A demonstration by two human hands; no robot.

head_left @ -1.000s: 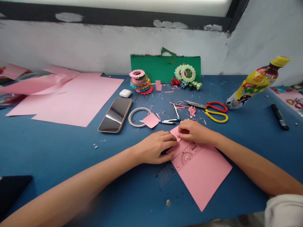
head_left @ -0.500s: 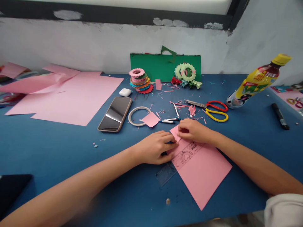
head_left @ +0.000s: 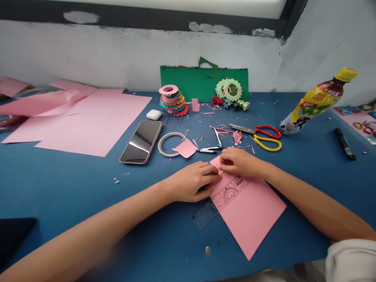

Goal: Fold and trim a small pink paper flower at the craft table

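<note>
A sheet of pink paper (head_left: 252, 219) lies at an angle on the blue table, with a clear plastic ruler (head_left: 230, 193) across its upper part. The ruler's left end sticks out past the paper over the tabletop. My left hand (head_left: 194, 182) is closed at the paper's left edge, fingertips on the paper just above the ruler. Close beside it, my right hand (head_left: 239, 161) pinches the paper's upper end, its fingers curled. The two sets of fingertips almost meet. What lies right under them is partly hidden.
Beyond my hands lie a compass (head_left: 217, 145), scissors (head_left: 264, 137), a tape roll (head_left: 164, 150), a small pink square (head_left: 186, 148) and paper scraps. A phone (head_left: 141, 141) and large pink sheets (head_left: 88, 125) are left. A tilted-looking bottle (head_left: 315, 103) and black marker (head_left: 344, 144) are right.
Almost nothing differs. The whole view has shifted slightly, and my fingers have moved only a little on the paper.
</note>
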